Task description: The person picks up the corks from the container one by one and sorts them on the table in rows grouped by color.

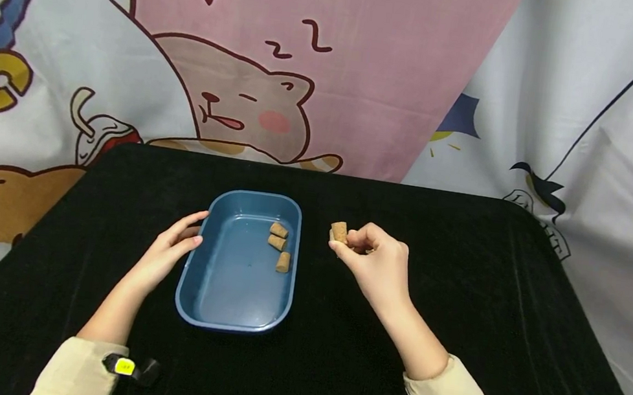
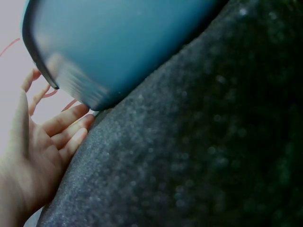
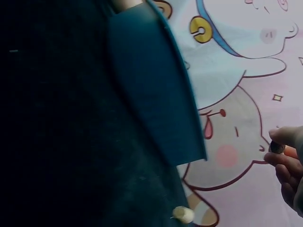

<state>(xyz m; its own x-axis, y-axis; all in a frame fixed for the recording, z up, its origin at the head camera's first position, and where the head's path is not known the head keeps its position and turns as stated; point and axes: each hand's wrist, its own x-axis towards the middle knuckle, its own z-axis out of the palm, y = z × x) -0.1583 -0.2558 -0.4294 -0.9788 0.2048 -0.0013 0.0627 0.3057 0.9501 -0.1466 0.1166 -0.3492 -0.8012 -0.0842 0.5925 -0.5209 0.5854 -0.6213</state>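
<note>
A blue rectangular tray [image 1: 231, 329] lies on the black cloth, with several cork stoppers [image 1: 276, 242] along the right side of its floor. My left hand [image 1: 170, 249] is at the tray's left edge, thumb and fingertips right at the rim. From the left wrist, its fairly straight fingers [image 2: 66, 120] reach the tray's outer wall. Right of the tray, my right hand [image 1: 376, 263] pinches a cork [image 1: 338, 231] between thumb and fingers, raised above the cloth. In the right wrist view this cork [image 3: 276, 147] looks dark, largely covered by the fingertips.
Another cork [image 3: 183, 214] stands on the cloth right of the tray, mostly hidden behind my right hand in the head view. The black-covered table [image 1: 464, 240] ends at a cartoon-printed curtain [image 1: 403, 57] behind it.
</note>
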